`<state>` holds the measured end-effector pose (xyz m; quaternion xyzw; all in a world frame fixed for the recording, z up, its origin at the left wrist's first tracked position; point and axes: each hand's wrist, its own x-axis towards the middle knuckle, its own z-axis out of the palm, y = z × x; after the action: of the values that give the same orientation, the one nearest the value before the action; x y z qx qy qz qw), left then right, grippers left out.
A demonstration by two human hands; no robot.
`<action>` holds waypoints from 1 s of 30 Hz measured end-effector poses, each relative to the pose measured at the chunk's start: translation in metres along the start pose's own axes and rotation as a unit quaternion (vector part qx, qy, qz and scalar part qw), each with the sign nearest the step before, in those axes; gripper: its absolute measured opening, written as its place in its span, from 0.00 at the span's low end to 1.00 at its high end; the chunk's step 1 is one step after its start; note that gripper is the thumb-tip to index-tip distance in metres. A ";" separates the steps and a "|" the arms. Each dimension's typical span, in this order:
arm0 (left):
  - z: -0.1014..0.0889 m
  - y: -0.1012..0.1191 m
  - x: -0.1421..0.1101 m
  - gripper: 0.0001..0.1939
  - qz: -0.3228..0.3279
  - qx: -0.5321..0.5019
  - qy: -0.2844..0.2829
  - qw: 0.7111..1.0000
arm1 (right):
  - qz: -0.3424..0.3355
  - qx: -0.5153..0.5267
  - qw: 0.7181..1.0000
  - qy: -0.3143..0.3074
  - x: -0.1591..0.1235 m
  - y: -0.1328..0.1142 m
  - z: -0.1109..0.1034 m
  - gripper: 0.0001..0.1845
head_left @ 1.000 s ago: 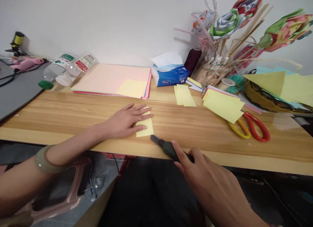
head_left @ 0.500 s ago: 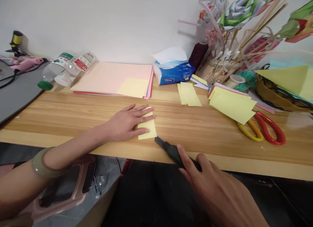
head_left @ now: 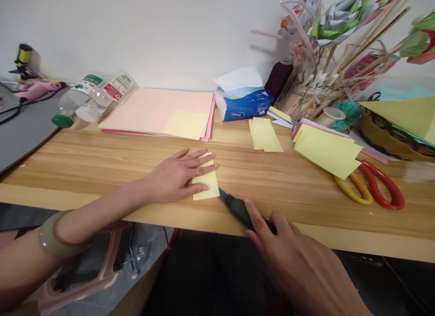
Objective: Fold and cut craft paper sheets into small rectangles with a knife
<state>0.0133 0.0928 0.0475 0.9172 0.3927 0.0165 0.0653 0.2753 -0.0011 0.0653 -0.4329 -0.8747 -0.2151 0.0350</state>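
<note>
1. With left hand [head_left: 175, 175] spread in head view, pressing yellow paper [head_left: 212, 181] flat on surface [head_left: 102, 157], likely against slipping.
2. With separate right hand [head_left: 295, 248] clamped around cutter [head_left: 239, 211], holding blade [head_left: 223, 196] at paper's right edge; hard to tell if touching.

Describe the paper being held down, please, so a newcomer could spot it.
Find the front edge of the wooden desk. Near it, left of the utility knife, lies a yellow paper rectangle. Unlike the other yellow papers, it is partly under the left hand.

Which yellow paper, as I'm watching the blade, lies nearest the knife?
The piece under the left hand; the other yellow papers lie farther off, untouched.
</note>
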 end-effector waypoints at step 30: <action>0.003 0.003 0.001 0.42 -0.023 -0.010 0.004 1.000 | -0.012 -0.029 0.994 -0.103 0.035 0.013 -0.001 0.22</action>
<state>0.0167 0.0912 0.0452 0.9073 0.4135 0.0230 0.0730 0.2634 0.0317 0.0790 -0.4432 -0.8721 -0.1949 -0.0702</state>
